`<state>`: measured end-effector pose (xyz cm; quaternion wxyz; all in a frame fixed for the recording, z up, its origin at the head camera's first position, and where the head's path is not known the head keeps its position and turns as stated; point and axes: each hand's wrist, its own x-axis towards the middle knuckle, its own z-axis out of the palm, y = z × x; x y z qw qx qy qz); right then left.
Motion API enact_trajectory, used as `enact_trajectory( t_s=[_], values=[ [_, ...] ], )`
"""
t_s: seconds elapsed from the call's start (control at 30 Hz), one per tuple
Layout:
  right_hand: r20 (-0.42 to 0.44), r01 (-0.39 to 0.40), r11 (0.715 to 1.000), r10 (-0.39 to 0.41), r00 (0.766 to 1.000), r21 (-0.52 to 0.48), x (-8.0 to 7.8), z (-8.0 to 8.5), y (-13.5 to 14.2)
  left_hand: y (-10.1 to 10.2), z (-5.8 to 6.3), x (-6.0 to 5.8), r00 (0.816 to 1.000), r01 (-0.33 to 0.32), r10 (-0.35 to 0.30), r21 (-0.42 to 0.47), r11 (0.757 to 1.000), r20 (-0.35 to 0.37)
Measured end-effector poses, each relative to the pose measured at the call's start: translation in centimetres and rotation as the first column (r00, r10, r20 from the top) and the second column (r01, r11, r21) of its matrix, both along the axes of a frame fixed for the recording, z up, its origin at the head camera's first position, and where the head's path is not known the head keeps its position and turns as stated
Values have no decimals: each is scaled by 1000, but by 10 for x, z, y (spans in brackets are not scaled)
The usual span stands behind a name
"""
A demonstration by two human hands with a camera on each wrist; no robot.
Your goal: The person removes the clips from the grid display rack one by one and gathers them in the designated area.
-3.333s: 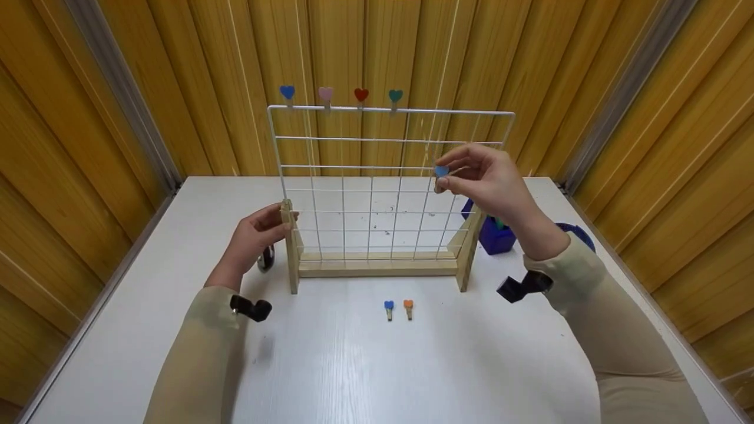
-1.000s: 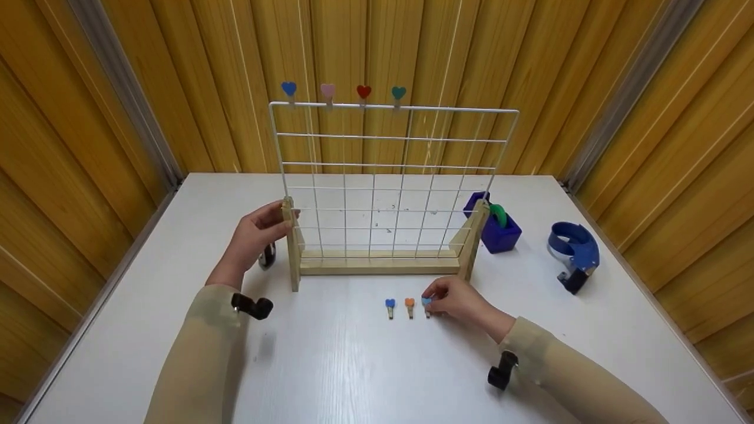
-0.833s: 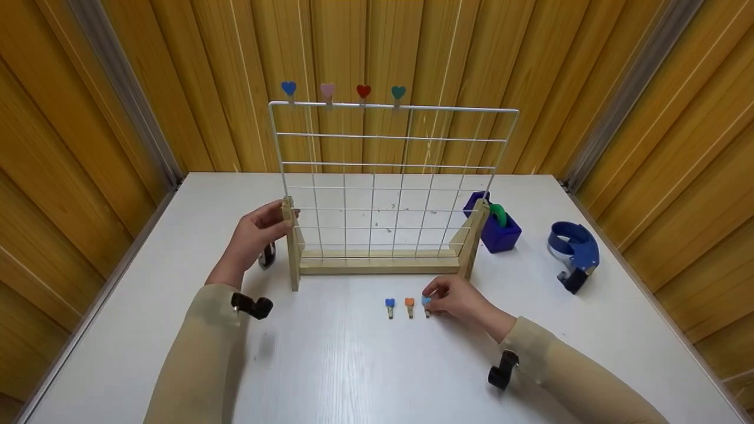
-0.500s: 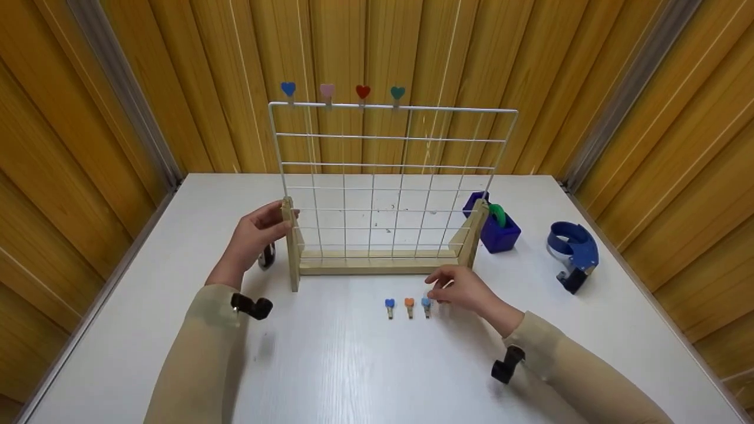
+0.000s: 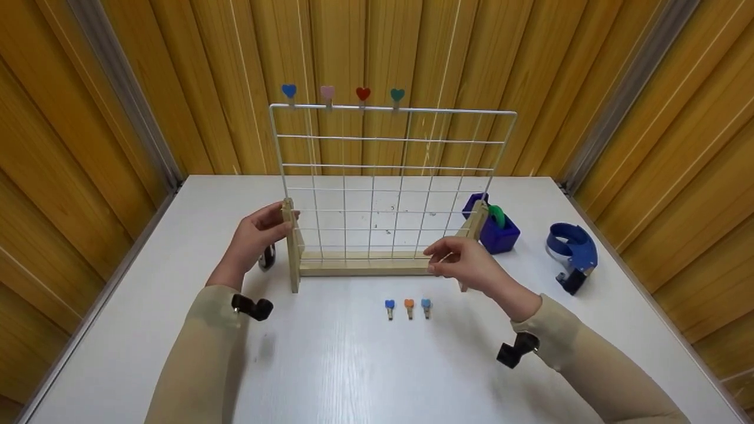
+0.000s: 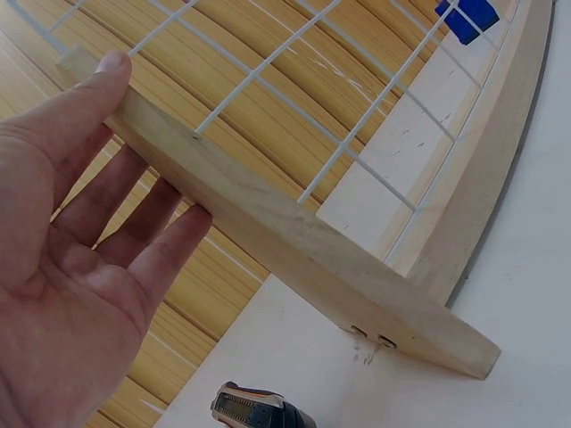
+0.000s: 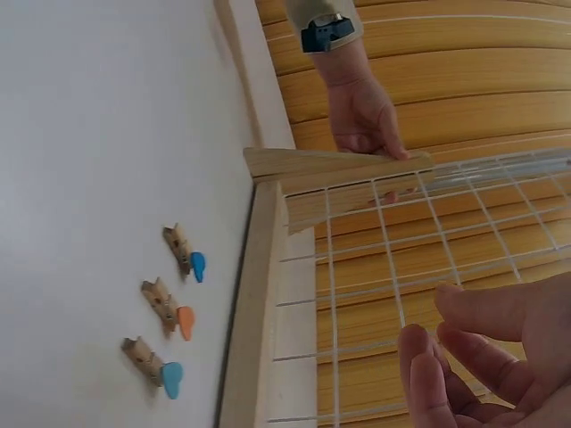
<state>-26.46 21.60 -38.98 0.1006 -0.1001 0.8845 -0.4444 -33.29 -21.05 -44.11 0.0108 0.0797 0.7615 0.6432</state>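
My left hand (image 5: 256, 235) grips the left wooden post (image 6: 303, 227) of a white wire grid rack (image 5: 365, 270), thumb on one face and fingers against another. My right hand (image 5: 468, 265) is raised before the rack's lower right part, fingers loosely bent around nothing. Below it, three small heart clothespins lie in a row on the table: blue (image 5: 390, 309), orange (image 5: 409, 309) and light blue (image 5: 426, 308). Along the rack's top wire stand more heart clothespins: blue (image 5: 288, 91), pink (image 5: 327, 92), red (image 5: 363, 94) and green (image 5: 397, 95).
Behind the rack's right post is a purple tape dispenser (image 5: 499, 234) with a green roll. Farther right lies a blue hand-held tape dispenser (image 5: 574, 253). A tape measure (image 6: 259, 408) sits beside the left post. Wood-patterned walls (image 5: 377, 47) enclose the white table (image 5: 330, 365).
My right hand has brought the light blue clothespin down from the grid, laid it beside the orange one, released it and risen toward the rack. My left hand keeps its grip.
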Motion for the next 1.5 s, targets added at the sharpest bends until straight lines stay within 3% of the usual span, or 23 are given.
enact_trajectory(
  t_s=[0.33, 0.8, 1.17, 1.3, 1.4, 1.5],
  values=[
    [-165, -76, 993, 60, 984, -92, 6, 59, -12, -1, -2, 0, 1000, 22, -22, 30, 999, -12],
    [-393, -128, 976, 50, 918, -174, -7, 144, -38, 0, -1, 0, 1000, 20, -19, 25, 1000, -14],
    [-504, -206, 916, 4, 864, -345, -35, 189, -50, 0, 0, 1, 1000, 11, -11, 5, 1000, -9],
    [-507, -206, 904, -13, 862, -374, -48, 202, -57, 0, 0, 2, 1000, 5, -5, -3, 1000, -10],
    [-498, -191, 906, -25, 867, -377, -58, 208, -62, 0, 0, 1, 1000, 1, -1, -6, 1000, -3],
    [-501, -160, 928, -32, 865, -336, -66, 210, -68, 1, 1, 1, 1000, 0, 0, -19, 1000, 3]
  ],
)
